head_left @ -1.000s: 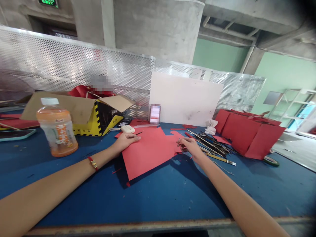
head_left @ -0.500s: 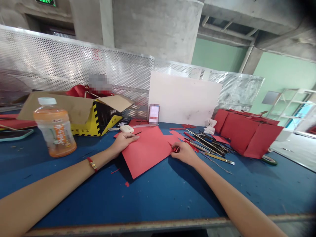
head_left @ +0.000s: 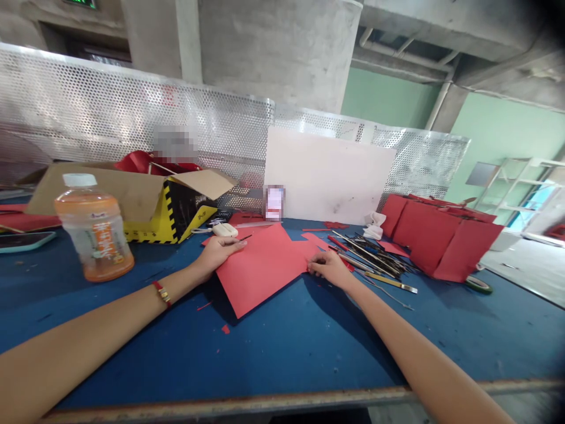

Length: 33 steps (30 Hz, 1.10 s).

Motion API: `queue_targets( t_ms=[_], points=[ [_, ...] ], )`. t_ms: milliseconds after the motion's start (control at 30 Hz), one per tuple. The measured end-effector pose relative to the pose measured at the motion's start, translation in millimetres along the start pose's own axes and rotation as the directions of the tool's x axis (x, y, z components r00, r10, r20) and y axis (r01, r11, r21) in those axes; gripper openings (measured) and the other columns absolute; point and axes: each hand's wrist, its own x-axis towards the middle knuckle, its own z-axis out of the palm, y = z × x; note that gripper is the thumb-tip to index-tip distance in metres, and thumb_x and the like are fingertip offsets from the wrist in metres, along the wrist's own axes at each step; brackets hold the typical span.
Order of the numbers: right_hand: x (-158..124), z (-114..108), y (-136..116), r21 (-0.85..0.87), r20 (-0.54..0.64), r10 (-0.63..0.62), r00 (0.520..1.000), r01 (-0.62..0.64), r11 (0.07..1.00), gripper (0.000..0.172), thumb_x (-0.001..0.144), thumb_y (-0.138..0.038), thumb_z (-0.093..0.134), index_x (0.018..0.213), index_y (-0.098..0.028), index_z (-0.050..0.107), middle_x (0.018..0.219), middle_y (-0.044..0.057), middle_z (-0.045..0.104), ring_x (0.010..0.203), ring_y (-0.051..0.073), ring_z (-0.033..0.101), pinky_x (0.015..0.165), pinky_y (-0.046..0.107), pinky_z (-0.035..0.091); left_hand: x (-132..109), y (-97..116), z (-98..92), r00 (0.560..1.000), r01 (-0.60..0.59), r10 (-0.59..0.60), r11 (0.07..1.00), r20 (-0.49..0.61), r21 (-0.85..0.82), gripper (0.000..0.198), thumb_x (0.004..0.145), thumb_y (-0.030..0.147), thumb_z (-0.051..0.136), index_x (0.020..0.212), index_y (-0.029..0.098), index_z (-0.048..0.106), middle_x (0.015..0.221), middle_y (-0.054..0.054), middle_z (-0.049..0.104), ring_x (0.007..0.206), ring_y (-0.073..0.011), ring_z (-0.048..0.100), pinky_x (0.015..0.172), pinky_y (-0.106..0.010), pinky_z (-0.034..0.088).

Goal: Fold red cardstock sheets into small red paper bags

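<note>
A red paper sheet (head_left: pixel 260 268) with cut notches lies on the blue table (head_left: pixel 286 347). My left hand (head_left: pixel 216 252) rests flat on the sheet's left edge, fingers stretched out, a red bracelet (head_left: pixel 162 292) on the wrist. My right hand (head_left: pixel 329 268) is at the sheet's right edge with its fingers curled in a pinch; what they hold is too small to make out. A pile of thin dark sticks (head_left: pixel 375 253) lies just right of that hand.
An orange drink bottle (head_left: pixel 95 229) stands at the left. A yellow-black cardboard box (head_left: pixel 150 203) sits behind it. A white board (head_left: pixel 326 176) leans on the perforated metal screen. Folded red paper pieces (head_left: pixel 441 238) and a tape roll (head_left: pixel 479 284) lie at the right. A phone (head_left: pixel 24 240) lies far left.
My right hand has drawn back from the stick pile to the right edge of the red sheet and closed into a pinch. My left hand has stayed on the sheet.
</note>
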Motion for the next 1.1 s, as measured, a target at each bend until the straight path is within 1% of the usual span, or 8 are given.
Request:
queue_targets(
  t_ms=[167, 300, 400, 500, 667, 733, 900, 1100],
  points=[
    [1, -3, -4, 0.146, -0.024, 0.125, 0.992, -0.12, 0.982, 0.014, 0.064, -0.027, 0.067, 0.056, -0.016, 0.064, 0.049, -0.001, 0.058, 0.045, 0.009, 0.051, 0.044, 0.02, 0.037, 2, -1, 0.0, 1.0, -0.025, 0.025, 1.0, -0.002, -0.01, 0.042, 0.051, 0.054, 0.081, 0.069, 0.017, 0.075, 0.069, -0.002, 0.071, 0.065, -0.0176, 0.06, 0.059, -0.026, 0.043],
    [1, -3, -6, 0.253, -0.047, 0.183, 0.982, -0.166, 0.953, 0.013, 0.059, -0.026, 0.069, 0.055, -0.015, 0.063, 0.051, 0.001, 0.061, 0.047, 0.01, 0.053, 0.046, 0.021, 0.041, 2, 0, 2.1, 0.999, -0.037, 0.037, 0.999, 0.001, -0.007, 0.039, 0.052, 0.053, 0.081, 0.065, 0.017, 0.074, 0.067, -0.003, 0.07, 0.063, -0.0176, 0.059, 0.058, -0.026, 0.043],
    [1, -3, -8, 0.321, -0.067, 0.203, 0.977, -0.171, 0.931, 0.01, 0.056, -0.025, 0.068, 0.055, -0.016, 0.064, 0.051, 0.001, 0.061, 0.048, 0.011, 0.054, 0.048, 0.022, 0.044, 3, 0, 4.7, 0.999, -0.048, 0.048, 0.999, -0.007, -0.017, 0.038, 0.052, 0.052, 0.082, 0.068, 0.018, 0.076, 0.072, -0.005, 0.072, 0.066, -0.019, 0.061, 0.06, -0.028, 0.045],
    [2, -10, -6, 0.373, -0.108, 0.22, 0.97, -0.165, 0.913, 0.01, 0.054, -0.025, 0.069, 0.055, -0.016, 0.064, 0.05, 0.001, 0.06, 0.048, 0.011, 0.053, 0.048, 0.024, 0.044, 6, 0, 2.0, 0.996, -0.064, 0.063, 0.998, -0.056, -0.019, 0.038, 0.052, 0.051, 0.082, 0.072, 0.019, 0.077, 0.077, -0.006, 0.074, 0.07, -0.0207, 0.063, 0.064, -0.029, 0.047],
    [7, -36, 2, 0.434, -0.257, 0.238, 0.937, -0.109, 0.895, 0.013, 0.054, -0.028, 0.07, 0.057, -0.018, 0.062, 0.052, 0.002, 0.059, 0.048, 0.012, 0.051, 0.048, 0.025, 0.044, 13, 4, -18.2, 0.981, -0.074, 0.064, 0.996, -0.186, -0.047, 0.039, 0.052, 0.05, 0.083, 0.075, 0.019, 0.077, 0.077, -0.004, 0.074, 0.068, -0.0185, 0.063, 0.061, -0.027, 0.047],
    [7, -40, 3, 0.434, -0.277, 0.236, 0.931, -0.098, 0.895, 0.016, 0.055, -0.032, 0.07, 0.06, -0.019, 0.062, 0.056, 0.002, 0.061, 0.049, 0.011, 0.052, 0.049, 0.024, 0.044, 15, 6, -23.5, 0.979, -0.071, 0.054, 0.994, -0.199, -0.081, 0.039, 0.053, 0.05, 0.084, 0.077, 0.02, 0.077, 0.077, -0.004, 0.074, 0.066, -0.0169, 0.063, 0.06, -0.026, 0.046],
    [4, -20, -5, 0.364, -0.171, 0.166, 0.971, -0.095, 0.926, 0.026, 0.059, -0.041, 0.072, 0.064, -0.016, 0.066, 0.061, 0.003, 0.064, 0.052, 0.011, 0.055, 0.051, 0.024, 0.046, 14, 5, -19.7, 0.992, -0.087, 0.083, 0.996, -0.098, -0.03, 0.037, 0.052, 0.051, 0.083, 0.071, 0.02, 0.077, 0.079, -0.004, 0.074, 0.069, -0.0182, 0.064, 0.063, -0.026, 0.048],
    [-3, -6, -16, 0.219, -0.018, 0.03, 0.999, -0.025, 0.975, 0.019, 0.063, -0.035, 0.07, 0.062, -0.016, 0.068, 0.057, 0.001, 0.064, 0.052, 0.011, 0.054, 0.051, 0.022, 0.042, 15, -1, -17.0, 0.994, -0.097, 0.098, 0.995, -0.037, 0.033, 0.038, 0.055, 0.054, 0.081, 0.072, 0.02, 0.077, 0.08, -0.005, 0.074, 0.072, -0.02, 0.064, 0.065, -0.027, 0.049]
  ],
)
